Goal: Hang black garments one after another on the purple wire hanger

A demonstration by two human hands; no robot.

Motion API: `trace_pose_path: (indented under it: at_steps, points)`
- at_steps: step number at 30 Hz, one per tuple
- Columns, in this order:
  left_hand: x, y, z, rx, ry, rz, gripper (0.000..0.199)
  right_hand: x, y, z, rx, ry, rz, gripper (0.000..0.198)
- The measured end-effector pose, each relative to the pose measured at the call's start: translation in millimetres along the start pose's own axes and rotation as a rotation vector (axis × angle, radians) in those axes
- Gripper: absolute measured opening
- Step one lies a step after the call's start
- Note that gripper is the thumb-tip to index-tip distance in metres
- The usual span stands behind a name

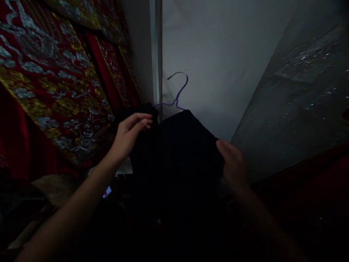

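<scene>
A dark garment point(180, 153) drapes over a thin purple hanger point(177, 98), whose hook points up in front of a pale wall. My left hand point(131, 131) is closed on the garment's left shoulder, thumb and fingers pinching the cloth. At the opposite shoulder, my right hand point(234, 160) grips the garment's edge between thumb and fingers. The lower part of the garment fades into deep shadow, so its exact kind cannot be made out.
Red fabric with gold and silver embroidery point(60, 80) hangs at the left. Clear plastic sheeting point(305, 94) covers something on the right. A pale wall point(212, 54) with a vertical edge stands behind. A small lit screen point(107, 191) shows at lower left.
</scene>
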State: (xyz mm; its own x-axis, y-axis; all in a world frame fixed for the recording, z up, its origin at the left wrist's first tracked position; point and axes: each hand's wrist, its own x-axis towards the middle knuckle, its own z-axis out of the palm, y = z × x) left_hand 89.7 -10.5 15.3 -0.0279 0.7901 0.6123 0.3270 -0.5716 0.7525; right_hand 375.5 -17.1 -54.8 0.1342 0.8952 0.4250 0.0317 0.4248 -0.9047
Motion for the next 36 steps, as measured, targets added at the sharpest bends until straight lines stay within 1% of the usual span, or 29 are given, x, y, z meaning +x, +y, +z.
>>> trace_pose_path:
  at_steps: [1, 2, 4, 5, 6, 7, 8, 9, 11, 12, 13, 14, 15, 16, 17, 18, 19, 20, 21, 23, 25, 26, 28, 30, 31, 32, 34, 35, 36]
  points:
    - [-5, 4, 0, -0.131, -0.076, -0.115, 0.040, -11, -1, 3, -0.040, -0.077, -0.044, 0.034]
    - [-11, 7, -1, -0.255, -0.133, -0.226, 0.040, -23, -4, 7, -0.087, -0.219, -0.096, 0.034]
    - [-26, 10, -4, -0.446, -0.182, -0.423, 0.038, -41, -12, 19, -0.170, -0.645, -0.203, 0.033]
    - [-35, 9, -6, -0.502, -0.189, -0.507, 0.035, -47, -15, 25, -0.198, -0.862, -0.246, 0.033]
    - [-45, 8, -10, -0.531, -0.196, -0.582, 0.032, -50, -17, 31, -0.218, -1.032, -0.275, 0.033]
    - [-54, 7, -15, -0.536, -0.212, -0.647, 0.029, -51, -17, 37, -0.231, -1.132, -0.289, 0.034]
    - [-64, 6, -22, -0.519, -0.245, -0.704, 0.029, -48, -14, 42, -0.243, -1.158, -0.285, 0.035]
    - [-73, 6, -29, -0.483, -0.305, -0.754, 0.031, -43, -8, 46, -0.256, -1.117, -0.266, 0.035]
    - [-89, 9, -46, -0.357, -0.488, -0.821, 0.039, -28, 11, 51, -0.271, -0.922, -0.219, 0.030]
    - [-94, 12, -55, -0.271, -0.589, -0.841, 0.042, -20, 22, 53, -0.271, -0.813, -0.212, 0.029]
    - [-98, 16, -63, -0.174, -0.675, -0.846, 0.044, -12, 32, 55, -0.266, -0.725, -0.229, 0.032]
    - [-101, 20, -70, -0.073, -0.726, -0.834, 0.045, -6, 42, 57, -0.258, -0.657, -0.261, 0.039]
    - [-102, 24, -76, 0.021, -0.731, -0.798, 0.044, 0, 51, 59, -0.245, -0.618, -0.292, 0.046]
    - [-101, 28, -82, 0.099, -0.697, -0.750, 0.044, 3, 58, 61, -0.226, -0.613, -0.306, 0.049]
    - [-99, 30, -86, 0.157, -0.646, -0.705, 0.044, 5, 62, 62, -0.199, -0.640, -0.287, 0.046]
    - [-97, 31, -89, 0.192, -0.591, -0.670, 0.044, 6, 65, 64, -0.164, -0.690, -0.230, 0.038]
    - [-93, 30, -91, 0.208, -0.535, -0.644, 0.044, 6, 66, 65, -0.120, -0.739, -0.140, 0.033]
    - [-89, 28, -93, 0.210, -0.475, -0.619, 0.045, 4, 65, 65, -0.059, -0.764, -0.030, 0.034]
    - [-85, 24, -94, 0.207, -0.403, -0.585, 0.046, 3, 62, 65, 0.015, -0.762, 0.087, 0.037]
    - [-75, 11, -94, 0.195, -0.235, -0.488, 0.048, 1, 53, 63, 0.175, -0.699, 0.296, 0.041]
    - [-65, -5, -91, 0.197, -0.094, -0.411, 0.052, 3, 40, 60, 0.294, -0.652, 0.431, 0.044]
    - [-59, -13, -89, 0.201, -0.052, -0.394, 0.055, 5, 32, 59, 0.323, -0.648, 0.463, 0.044]
    - [-50, -25, -84, 0.208, 0.045, -0.324, 0.062, 15, 18, 57, 0.345, -0.613, 0.461, 0.044]
    - [-44, -29, -77, 0.219, 0.195, -0.153, 0.065, 29, 6, 57, 0.361, -0.510, 0.409, 0.043]
    - [-44, -28, -73, 0.230, 0.275, -0.050, 0.063, 37, 2, 58, 0.368, -0.442, 0.374, 0.043]
    - [-46, -26, -69, 0.243, 0.363, 0.054, 0.059, 46, -2, 60, 0.372, -0.374, 0.333, 0.043]
    - [-57, -19, -59, 0.265, 0.528, 0.228, 0.045, 64, -6, 64, 0.367, -0.267, 0.240, 0.046]
    - [-64, -17, -54, 0.278, 0.584, 0.294, 0.036, 72, -7, 66, 0.363, -0.227, 0.193, 0.049]
    - [-72, -16, -49, 0.298, 0.594, 0.345, 0.029, 79, -6, 67, 0.362, -0.190, 0.149, 0.051]
